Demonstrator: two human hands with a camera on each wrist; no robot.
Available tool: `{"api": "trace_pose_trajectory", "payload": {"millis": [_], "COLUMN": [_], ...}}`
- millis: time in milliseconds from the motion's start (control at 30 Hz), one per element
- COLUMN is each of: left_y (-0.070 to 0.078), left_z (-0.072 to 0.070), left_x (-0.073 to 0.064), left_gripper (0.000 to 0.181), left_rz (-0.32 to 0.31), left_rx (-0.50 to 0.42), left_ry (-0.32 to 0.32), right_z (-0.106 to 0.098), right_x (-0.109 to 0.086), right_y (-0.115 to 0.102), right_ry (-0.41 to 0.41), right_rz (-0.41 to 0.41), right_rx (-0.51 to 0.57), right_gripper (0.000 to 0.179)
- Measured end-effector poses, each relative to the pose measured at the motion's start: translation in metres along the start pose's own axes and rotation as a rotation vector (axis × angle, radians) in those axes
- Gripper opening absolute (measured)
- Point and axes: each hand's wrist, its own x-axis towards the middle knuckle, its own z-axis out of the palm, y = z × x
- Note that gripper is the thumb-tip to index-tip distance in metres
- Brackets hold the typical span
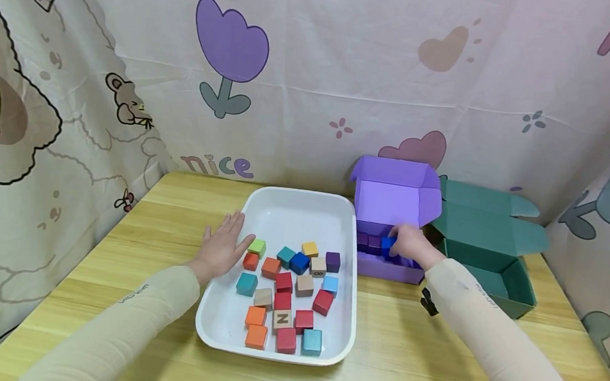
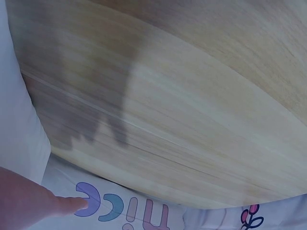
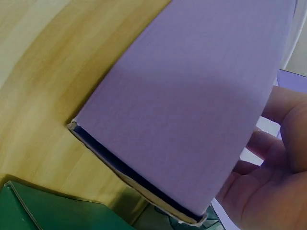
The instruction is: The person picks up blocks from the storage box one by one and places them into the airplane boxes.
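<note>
A white tray (image 1: pixel 303 205) holds several coloured and plain wooden cubes, among them a green cube (image 1: pixel 257 247). My left hand (image 1: pixel 222 248) lies with its fingers extended over the tray's left rim, close to that cube. In the left wrist view only part of the hand (image 2: pixel 29 203) shows. To the right of the tray stands an open purple box (image 1: pixel 390 269). My right hand (image 1: pixel 411 243) reaches into it, fingers on a blue cube (image 1: pixel 387 246). Beside that cube sit purple cubes (image 1: pixel 368 243). In the right wrist view the box wall (image 3: pixel 182 110) hides the fingertips.
An open green box (image 1: pixel 493 279) stands right of the purple box, its lid raised toward the back. The wooden table (image 1: pixel 389 349) carries everything. A patterned cloth (image 1: pixel 314 82) hangs behind and at both sides.
</note>
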Motion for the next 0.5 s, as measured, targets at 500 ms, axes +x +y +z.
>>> {"api": "trace_pose_trajectory", "payload": {"millis": [500], "left_y": [-0.001], "left_z": [0.002], "left_x": [0.002], "left_gripper": [0.072], "left_rz": [-0.006], "left_rx": [0.010], "left_ry": [0.001], "right_z": [0.013], "right_x": [0.007], "right_y": [0.006], "right_ry": [0.072], "right_rz": [0.018], "right_rx": [-0.015], "right_gripper": [0.037]}}
